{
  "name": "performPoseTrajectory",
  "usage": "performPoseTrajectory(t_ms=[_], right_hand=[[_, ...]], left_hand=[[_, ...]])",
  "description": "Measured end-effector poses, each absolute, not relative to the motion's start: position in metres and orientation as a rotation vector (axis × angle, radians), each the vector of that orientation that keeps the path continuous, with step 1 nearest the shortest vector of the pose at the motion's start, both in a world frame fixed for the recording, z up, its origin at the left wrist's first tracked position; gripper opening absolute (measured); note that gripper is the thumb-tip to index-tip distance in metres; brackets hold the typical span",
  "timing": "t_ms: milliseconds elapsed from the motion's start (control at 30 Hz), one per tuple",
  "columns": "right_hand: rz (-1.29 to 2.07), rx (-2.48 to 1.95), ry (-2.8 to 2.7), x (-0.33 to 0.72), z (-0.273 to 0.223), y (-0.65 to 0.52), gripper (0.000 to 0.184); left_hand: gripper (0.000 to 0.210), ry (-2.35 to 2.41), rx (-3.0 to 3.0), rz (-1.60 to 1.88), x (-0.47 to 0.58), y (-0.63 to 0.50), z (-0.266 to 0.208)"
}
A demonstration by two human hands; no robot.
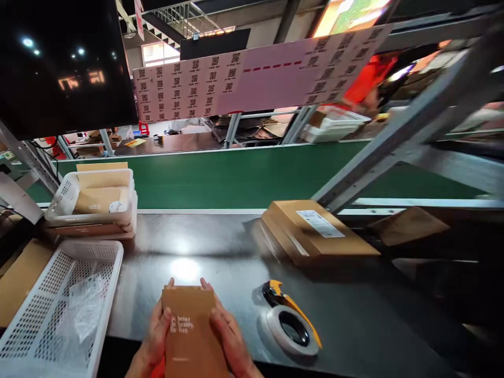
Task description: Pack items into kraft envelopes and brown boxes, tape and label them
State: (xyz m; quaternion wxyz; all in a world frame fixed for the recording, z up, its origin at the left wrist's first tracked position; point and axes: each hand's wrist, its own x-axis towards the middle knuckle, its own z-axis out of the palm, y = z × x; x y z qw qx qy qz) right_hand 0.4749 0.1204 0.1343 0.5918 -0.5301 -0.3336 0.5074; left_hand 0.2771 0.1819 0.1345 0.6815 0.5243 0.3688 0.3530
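Holding brown box [192, 346] — bottom cropped.

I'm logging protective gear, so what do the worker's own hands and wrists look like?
The left grip and right grip are bare hands, ungloved, with no watch or sleeve visible on either. An orange-red patch, perhaps clothing, shows beside the left one.

Tabletop [220, 236] opens past the brown box [192, 344], basket [107, 310] blocking left, dispenser [272, 326] and carton [305, 236] right
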Motion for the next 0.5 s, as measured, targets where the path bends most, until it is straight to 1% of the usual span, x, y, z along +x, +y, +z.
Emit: performPoseTrajectory(t_ms=[67, 133, 200, 267, 333, 367, 400, 467, 500], right_hand=[[1.412, -1.149, -0.698, 0.48, 0.142, 0.128, 0.085], [1.54, -1.155, -0.654, 0.485, 0.148, 0.138, 0.089], [1.546, -1.237, -0.627, 0.49, 0.15, 0.149, 0.092], [1.483, -1.295, -0.555, 0.493, 0.148, 0.158, 0.098], [1.394, -1.327, -0.485, 0.495, 0.145, 0.164, 0.103], [1.363, -1.336, -0.487, 0.496, 0.144, 0.165, 0.1], [1.347, -1.339, -0.523, 0.497, 0.144, 0.166, 0.091], [1.314, -1.338, -0.66, 0.499, 0.146, 0.166, 0.066], [1.28, -1.342, -0.743, 0.5, 0.147, 0.165, 0.058]], left_hand=[[0.096, 0.876, 1.3, 0.744, 0.281, 0.191, 0.144], [0.088, 0.958, 1.392, 0.714, 0.286, 0.202, 0.152], [0.074, 0.994, 1.342, 0.742, 0.294, 0.21, 0.155], [0.062, 1.007, 1.178, 0.835, 0.302, 0.215, 0.154], [0.059, 1.04, 1.049, 0.94, 0.309, 0.216, 0.152], [0.058, 1.057, 1.046, 0.968, 0.311, 0.217, 0.151], [0.054, 1.076, 1.08, 0.975, 0.312, 0.217, 0.15], [0.043, 1.12, 1.202, 0.941, 0.312, 0.219, 0.148], [0.041, 1.154, 1.254, 0.916, 0.311, 0.221, 0.147]])
